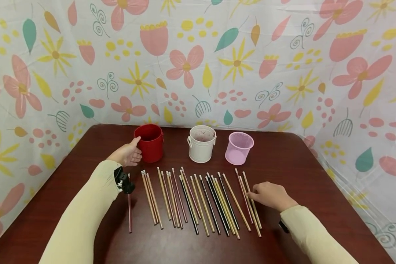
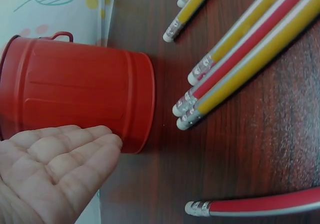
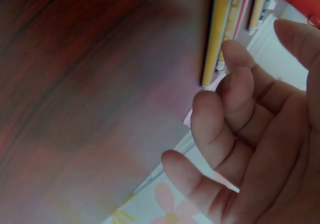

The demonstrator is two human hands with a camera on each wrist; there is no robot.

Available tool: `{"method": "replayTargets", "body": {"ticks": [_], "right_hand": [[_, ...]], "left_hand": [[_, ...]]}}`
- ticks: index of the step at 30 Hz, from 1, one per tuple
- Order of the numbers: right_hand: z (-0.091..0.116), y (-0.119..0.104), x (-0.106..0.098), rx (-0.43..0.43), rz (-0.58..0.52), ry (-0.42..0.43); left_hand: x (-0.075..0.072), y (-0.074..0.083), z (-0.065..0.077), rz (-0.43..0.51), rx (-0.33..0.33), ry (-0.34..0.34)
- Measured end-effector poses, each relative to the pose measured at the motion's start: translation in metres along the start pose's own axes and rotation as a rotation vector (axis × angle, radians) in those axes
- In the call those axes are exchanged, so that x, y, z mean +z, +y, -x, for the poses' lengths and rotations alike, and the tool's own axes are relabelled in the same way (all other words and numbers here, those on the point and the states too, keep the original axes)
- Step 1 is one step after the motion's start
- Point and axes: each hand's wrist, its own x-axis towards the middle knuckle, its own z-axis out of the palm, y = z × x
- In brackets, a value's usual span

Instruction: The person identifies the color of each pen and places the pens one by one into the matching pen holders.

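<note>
My left hand [image 1: 129,154] is at the left side of a red metal bucket [image 1: 153,147], its fingers stretched out along the wall and the thumb up near the rim. In the left wrist view the straight fingers overlap the bucket's lower side. A single red pencil [image 1: 130,217] lies below that wrist. Over on the right, my right hand [image 1: 272,195] hovers by the rightmost yellow pencil [image 1: 257,218], covering a little of it. The right wrist view shows its fingers [image 3: 207,119] loosely bent with nothing between them.
A white bucket [image 1: 201,148] and a pink mesh cup [image 1: 238,150] stand to the right of the red bucket. Several yellow, red and black pencils [image 1: 202,205] lie in a row across the brown table [image 1: 158,249], eraser ends away from me. A flowered cloth [image 1: 184,102] hangs behind.
</note>
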Motion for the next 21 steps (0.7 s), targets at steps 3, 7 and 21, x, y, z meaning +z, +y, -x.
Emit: {"method": "replayTargets", "body": {"ticks": [3, 7, 21], "right_hand": [[-0.004, 0.001, 0.0, 0.029, 0.002, -0.005], [-0.01, 0.0, 0.001, 0.046, -0.009, -0.017], [-0.017, -0.004, 0.013, 0.114, -0.035, -0.04]], "left_hand": [[0.001, 0.002, -0.002, -0.011, -0.005, 0.01], [0.0, 0.003, -0.005, 0.02, -0.03, 0.031], [0.002, -0.004, -0.012, 0.082, -0.05, 0.058]]}}
